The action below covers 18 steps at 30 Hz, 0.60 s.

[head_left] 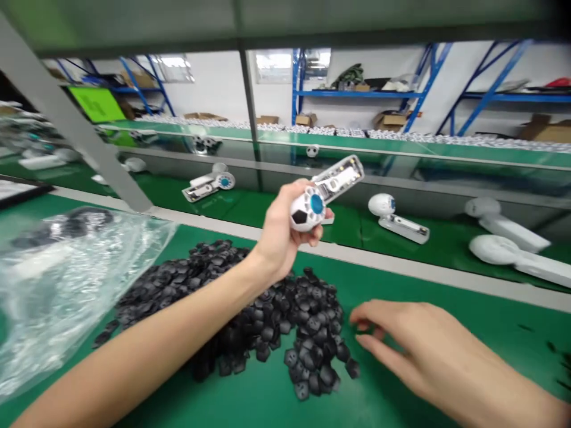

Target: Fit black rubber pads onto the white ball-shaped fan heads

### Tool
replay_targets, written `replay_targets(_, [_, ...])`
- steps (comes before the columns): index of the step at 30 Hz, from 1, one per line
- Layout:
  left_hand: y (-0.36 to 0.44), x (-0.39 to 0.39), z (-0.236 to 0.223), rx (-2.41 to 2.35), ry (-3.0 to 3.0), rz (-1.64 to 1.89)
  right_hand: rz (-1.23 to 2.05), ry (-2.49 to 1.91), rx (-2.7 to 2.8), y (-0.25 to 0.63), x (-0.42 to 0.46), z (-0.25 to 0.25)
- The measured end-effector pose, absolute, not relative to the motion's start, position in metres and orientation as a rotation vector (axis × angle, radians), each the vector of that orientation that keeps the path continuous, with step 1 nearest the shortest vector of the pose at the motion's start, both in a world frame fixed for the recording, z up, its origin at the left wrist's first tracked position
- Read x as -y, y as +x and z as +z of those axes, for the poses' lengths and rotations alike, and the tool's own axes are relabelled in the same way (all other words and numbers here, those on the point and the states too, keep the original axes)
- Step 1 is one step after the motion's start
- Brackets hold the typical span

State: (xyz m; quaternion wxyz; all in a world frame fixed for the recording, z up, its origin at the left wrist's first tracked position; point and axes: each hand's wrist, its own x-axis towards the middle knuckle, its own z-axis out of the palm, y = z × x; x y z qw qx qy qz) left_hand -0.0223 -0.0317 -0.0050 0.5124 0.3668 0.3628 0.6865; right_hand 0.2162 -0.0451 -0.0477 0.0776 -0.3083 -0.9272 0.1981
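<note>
The person's left hand (285, 229) is raised above the green bench, its fingers and thumb closed firmly around the round head of a white plastic handheld device (328, 193). The head is patterned like a football, with black patches and a blue circular centre. The grip sits on the head, apparently because its rounded shape fills the palm, and this leaves the clear plastic handle free and angled up and to the right, its lit-looking interior turned toward the head camera. Below, a heap of small matte-black moulded pieces (267, 321) spreads across the green bench surface (446, 380), loose and overlapping, as if poured out. The right hand (401, 345) hovers low at the heap's right edge, fingers loosely curled and parted, just beside the black pieces and closed on nothing. To the near left lies a crumpled transparent plastic bag (57, 297) with more black pieces inside, close to the heap. Beyond a grey metal rail, a farther green belt (303, 223) carries several white devices, including one with a similar football-patterned head (209, 183), set well apart and lying on their sides. Blue steel shelving (357, 94) with cardboard boxes (390, 120) stands at the far side of the room.
</note>
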Motion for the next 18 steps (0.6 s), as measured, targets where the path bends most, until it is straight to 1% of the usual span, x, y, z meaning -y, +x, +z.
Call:
replay_targets(4, [-0.028,0.03,0.002,-0.893,0.812,1.645,0.78,-1.125,2.945,0.193,0.056,-0.037])
replay_targets(8, [-0.03,0.028,0.002,-0.938,0.764,1.656,0.725,-1.247,2.994,0.188,0.063,-0.037])
replay_targets(11, [-0.029,0.027,-0.001,-0.962,0.784,1.682,0.635,-1.171,2.979,0.191,0.066,-0.048])
replay_targets(15, [-0.026,0.029,0.0,-0.987,0.79,1.696,0.704,-1.043,2.843,0.194,0.065,-0.058])
replay_targets(16, [-0.026,0.029,0.0,-0.986,0.791,1.697,0.703,-0.979,2.807,0.195,0.064,-0.057])
replay_targets(18, [-0.025,0.03,0.001,-0.978,0.814,1.705,0.572,-0.733,2.714,0.195,0.062,-0.051])
